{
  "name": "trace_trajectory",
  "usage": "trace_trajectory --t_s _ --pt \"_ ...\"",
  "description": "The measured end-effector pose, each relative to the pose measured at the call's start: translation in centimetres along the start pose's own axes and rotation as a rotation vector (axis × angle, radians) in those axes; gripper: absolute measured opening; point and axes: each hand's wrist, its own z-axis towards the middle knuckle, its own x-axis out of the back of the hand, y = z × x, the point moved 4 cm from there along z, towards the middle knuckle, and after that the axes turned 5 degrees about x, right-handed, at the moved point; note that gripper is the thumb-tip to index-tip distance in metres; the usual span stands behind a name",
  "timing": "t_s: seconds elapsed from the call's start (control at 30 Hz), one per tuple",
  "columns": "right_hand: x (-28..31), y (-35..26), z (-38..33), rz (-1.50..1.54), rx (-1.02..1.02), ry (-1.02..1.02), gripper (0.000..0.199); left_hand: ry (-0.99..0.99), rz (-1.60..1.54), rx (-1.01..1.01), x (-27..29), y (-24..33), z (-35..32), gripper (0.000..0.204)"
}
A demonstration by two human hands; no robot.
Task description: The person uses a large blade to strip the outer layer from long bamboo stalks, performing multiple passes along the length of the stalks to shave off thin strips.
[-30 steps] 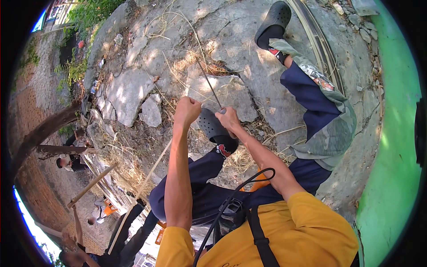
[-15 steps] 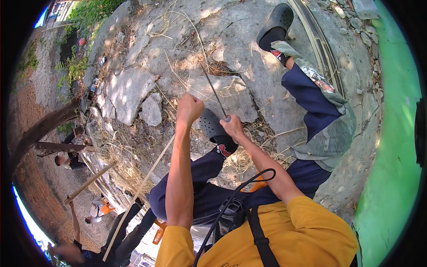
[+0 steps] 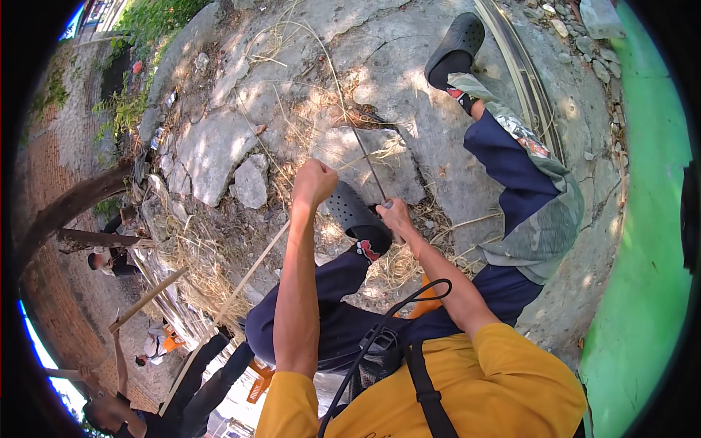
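My left hand (image 3: 314, 180) is closed around a long, thin, pale bamboo strip (image 3: 248, 274). The strip slants down to the lower left, passing behind my left forearm. My right hand (image 3: 395, 217) grips the handle of a knife; its long, narrow, dark blade (image 3: 369, 164) points up and away to the left. Just beyond my left fist, the blade appears to cross the strip's far end, though whether they touch I cannot tell. Below both hands is my left foot in a dark clog (image 3: 349, 209).
Cracked concrete (image 3: 212, 150) lies ahead, with loose pale shavings (image 3: 398, 270) near my foot. Long split bamboo strips (image 3: 529, 80) lie beyond my right leg, before a green wall (image 3: 642, 219). At lower left a person (image 3: 109, 412) raises a wooden pole (image 3: 150, 298); others sit farther off.
My right hand has shifted slightly right and downward with the knife, while my left fist stays nearly in place. The person at lower left has moved, and a second arm shows.
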Motion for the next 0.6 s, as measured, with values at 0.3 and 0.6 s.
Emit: trace_trajectory --t_s 0.3,0.6 --pt "-1.5 -8.1 -3.6 0.619 -0.193 -0.373 0.016 -0.046 0.137 0.004 -1.2 -2.1 -0.7 0.027" --pt "-1.7 -12.5 -2.7 0.121 0.160 -0.344 0.033 0.146 0.156 -0.021 -3.2 -4.9 -1.1 0.016"
